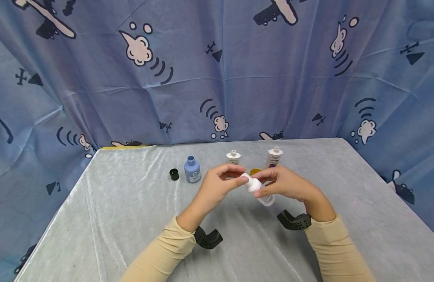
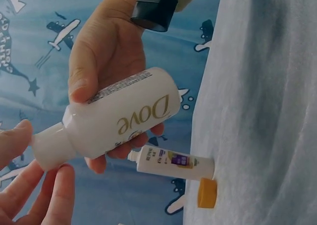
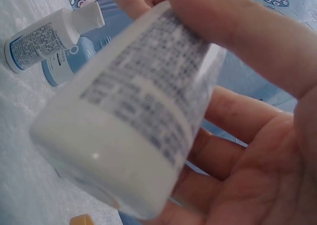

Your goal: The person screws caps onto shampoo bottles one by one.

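While your R hand (image 1: 289,184) grips a white Dove btl (image 2: 99,121) round its body, your L hand (image 1: 217,186) pinches the white cap (image 2: 52,145) at its top, thumb on one side, fingertips on the other. Cap sits on the btl; can't tell if it's loose. Btl is held tilted above the table (image 1: 132,219), cap end up and toward your L, base down toward your R; gold Dove lettering shows in L wrist view, small-print label in R wrist view (blurry). Behind your hands, left to right per head view: black cap (image 1: 174,174) w/ hollow end showing, just beside an upright blue btl (image 1: 193,172), neck bare; then an upright white btl w/ narrow neck (image 1: 233,158), lower part hidden by your L hand; then a white btl w/ purple label (image 1: 274,157), also upright, partly behind your R hand. Yellow cap (image 2: 207,193) is near the base of that last one; can't tell if they touch. Both wrists wear black mounts (image 1: 294,220) at the cuffs of beige sleeves (image 1: 167,246). Grey-white cloth covers the table; blue curtain (image 1: 188,51) w/ planes + clouds hangs behind.
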The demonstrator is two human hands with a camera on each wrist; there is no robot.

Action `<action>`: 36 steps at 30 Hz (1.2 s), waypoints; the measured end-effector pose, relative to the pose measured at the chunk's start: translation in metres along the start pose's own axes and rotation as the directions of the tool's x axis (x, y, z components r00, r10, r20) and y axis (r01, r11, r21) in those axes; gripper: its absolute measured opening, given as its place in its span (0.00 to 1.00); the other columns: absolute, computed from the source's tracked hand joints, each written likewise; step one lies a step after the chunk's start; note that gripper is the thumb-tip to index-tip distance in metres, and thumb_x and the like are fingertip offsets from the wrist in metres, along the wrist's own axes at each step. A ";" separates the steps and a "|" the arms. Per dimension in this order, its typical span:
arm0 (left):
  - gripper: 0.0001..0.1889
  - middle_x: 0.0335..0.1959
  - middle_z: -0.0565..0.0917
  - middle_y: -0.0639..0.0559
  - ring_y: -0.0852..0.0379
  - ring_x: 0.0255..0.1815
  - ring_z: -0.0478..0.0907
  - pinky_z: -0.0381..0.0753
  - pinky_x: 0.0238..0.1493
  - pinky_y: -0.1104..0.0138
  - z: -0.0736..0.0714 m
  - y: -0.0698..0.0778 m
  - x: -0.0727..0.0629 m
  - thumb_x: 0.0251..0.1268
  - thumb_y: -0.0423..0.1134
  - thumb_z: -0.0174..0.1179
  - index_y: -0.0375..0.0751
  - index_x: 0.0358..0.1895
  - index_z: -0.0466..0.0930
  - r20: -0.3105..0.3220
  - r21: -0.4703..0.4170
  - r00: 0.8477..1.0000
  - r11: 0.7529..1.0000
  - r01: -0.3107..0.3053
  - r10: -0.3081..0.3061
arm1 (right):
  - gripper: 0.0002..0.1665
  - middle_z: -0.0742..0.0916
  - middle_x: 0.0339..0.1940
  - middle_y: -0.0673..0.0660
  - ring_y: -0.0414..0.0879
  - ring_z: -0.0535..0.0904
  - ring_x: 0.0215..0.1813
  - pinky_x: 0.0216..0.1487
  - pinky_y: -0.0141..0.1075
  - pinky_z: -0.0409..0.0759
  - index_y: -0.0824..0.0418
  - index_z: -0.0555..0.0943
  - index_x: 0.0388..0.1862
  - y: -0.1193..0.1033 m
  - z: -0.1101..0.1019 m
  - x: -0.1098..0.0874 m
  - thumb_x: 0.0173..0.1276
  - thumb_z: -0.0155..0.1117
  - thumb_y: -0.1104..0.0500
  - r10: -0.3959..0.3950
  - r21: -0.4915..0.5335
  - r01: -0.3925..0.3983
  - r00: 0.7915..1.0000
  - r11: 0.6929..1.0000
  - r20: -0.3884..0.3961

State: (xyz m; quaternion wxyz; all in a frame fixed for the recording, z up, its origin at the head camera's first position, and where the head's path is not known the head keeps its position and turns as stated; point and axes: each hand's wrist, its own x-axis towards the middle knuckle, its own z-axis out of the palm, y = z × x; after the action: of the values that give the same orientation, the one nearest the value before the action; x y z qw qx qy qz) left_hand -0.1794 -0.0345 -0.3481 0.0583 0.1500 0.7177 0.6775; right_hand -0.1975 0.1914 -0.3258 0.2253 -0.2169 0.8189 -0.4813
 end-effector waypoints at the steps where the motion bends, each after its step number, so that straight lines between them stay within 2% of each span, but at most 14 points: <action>1: 0.15 0.47 0.87 0.43 0.62 0.43 0.82 0.81 0.45 0.70 0.001 -0.001 0.000 0.60 0.37 0.70 0.38 0.50 0.85 -0.007 0.009 1.000 1.000 -0.004 0.004 | 0.34 0.88 0.48 0.59 0.42 0.84 0.45 0.47 0.38 0.83 0.72 0.79 0.60 0.000 0.000 0.000 0.60 0.76 0.55 -0.006 -0.002 0.006 1.000 1.000 0.001; 8: 0.13 0.41 0.88 0.42 0.67 0.36 0.81 0.80 0.39 0.73 0.005 -0.003 0.000 0.58 0.38 0.72 0.38 0.46 0.87 -0.048 0.031 0.999 1.000 -0.006 0.008 | 0.35 0.88 0.47 0.60 0.41 0.84 0.44 0.46 0.36 0.84 0.73 0.78 0.60 0.003 0.001 0.002 0.60 0.76 0.54 -0.003 -0.014 0.003 1.000 1.000 -0.009; 12: 0.14 0.42 0.88 0.42 0.67 0.37 0.81 0.80 0.40 0.73 0.005 -0.003 0.000 0.59 0.37 0.72 0.38 0.47 0.87 -0.044 0.033 0.999 0.999 -0.016 0.017 | 0.35 0.88 0.48 0.61 0.42 0.84 0.45 0.46 0.36 0.84 0.73 0.78 0.60 0.002 0.001 0.002 0.59 0.76 0.54 0.004 -0.019 -0.004 1.000 1.000 -0.018; 16: 0.15 0.46 0.88 0.42 0.65 0.41 0.83 0.83 0.44 0.72 0.005 -0.003 0.000 0.60 0.35 0.71 0.36 0.49 0.86 -0.020 0.025 0.999 0.999 -0.039 0.040 | 0.36 0.88 0.49 0.61 0.42 0.84 0.46 0.46 0.35 0.84 0.73 0.78 0.61 0.002 0.001 0.001 0.59 0.77 0.54 0.005 -0.025 -0.006 1.000 1.000 -0.027; 26: 0.16 0.52 0.85 0.36 0.48 0.49 0.86 0.85 0.50 0.69 0.004 -0.003 -0.001 0.63 0.29 0.65 0.30 0.54 0.83 0.076 -0.010 0.993 0.996 -0.094 0.094 | 0.35 0.88 0.50 0.63 0.42 0.84 0.46 0.47 0.37 0.83 0.73 0.78 0.61 0.002 0.000 -0.001 0.59 0.76 0.55 0.015 0.003 -0.015 1.000 1.000 -0.017; 30: 0.17 0.54 0.85 0.37 0.48 0.51 0.86 0.85 0.51 0.68 0.004 -0.003 0.000 0.63 0.29 0.65 0.31 0.55 0.82 0.076 -0.025 0.995 0.997 -0.068 0.069 | 0.35 0.87 0.51 0.63 0.42 0.84 0.46 0.47 0.36 0.83 0.74 0.77 0.61 0.001 0.000 -0.001 0.60 0.76 0.56 0.004 0.018 -0.004 1.000 1.000 -0.010; 36: 0.18 0.51 0.86 0.40 0.55 0.47 0.87 0.85 0.50 0.67 0.003 -0.002 0.000 0.59 0.33 0.70 0.36 0.53 0.84 0.015 -0.051 1.000 0.999 -0.006 0.007 | 0.36 0.87 0.51 0.63 0.42 0.84 0.46 0.47 0.35 0.83 0.73 0.77 0.62 -0.001 0.001 0.000 0.60 0.76 0.55 0.007 -0.010 -0.007 1.000 1.000 -0.020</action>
State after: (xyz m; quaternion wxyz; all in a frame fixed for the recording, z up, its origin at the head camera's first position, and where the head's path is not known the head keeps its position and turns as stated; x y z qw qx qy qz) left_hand -0.1786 -0.0313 -0.3502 0.0653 0.1560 0.6994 0.6945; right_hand -0.1965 0.1904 -0.3252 0.2178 -0.2106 0.8242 -0.4784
